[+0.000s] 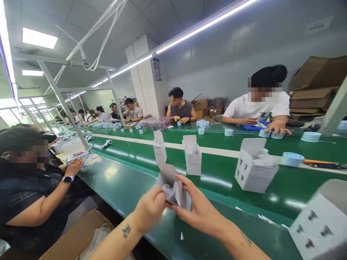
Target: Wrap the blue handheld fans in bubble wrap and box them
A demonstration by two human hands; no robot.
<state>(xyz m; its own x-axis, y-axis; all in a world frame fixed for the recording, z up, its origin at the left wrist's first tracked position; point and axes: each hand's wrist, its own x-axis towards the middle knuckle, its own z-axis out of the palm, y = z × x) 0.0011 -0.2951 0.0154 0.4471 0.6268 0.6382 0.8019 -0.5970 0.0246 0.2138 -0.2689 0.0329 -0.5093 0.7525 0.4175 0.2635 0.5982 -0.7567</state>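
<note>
Over the near edge of the green bench, my right hand [199, 206] grips a small white box [186, 196] from its right side, thumb below and fingers along the top. The box is tilted, its lid flap [167, 171] stands up, and a clear plastic bag [169, 188] shows inside. My left hand [151, 207] is closed at the box's left side, fingers curled by the opening. What those fingers pinch is hidden. Beyond stand open white boxes with plastic-wrapped contents: one straight ahead [193, 159], one behind it [159, 147] and one to the right [256, 169].
A green conveyor belt [217, 180] runs past the bench [114, 184]. Another printed box [321, 220] is close on my right. Light-blue round parts [292, 159] lie across the belt. At left sits a co-worker [29, 187], with a cardboard carton [78, 234] below; more co-workers sit opposite.
</note>
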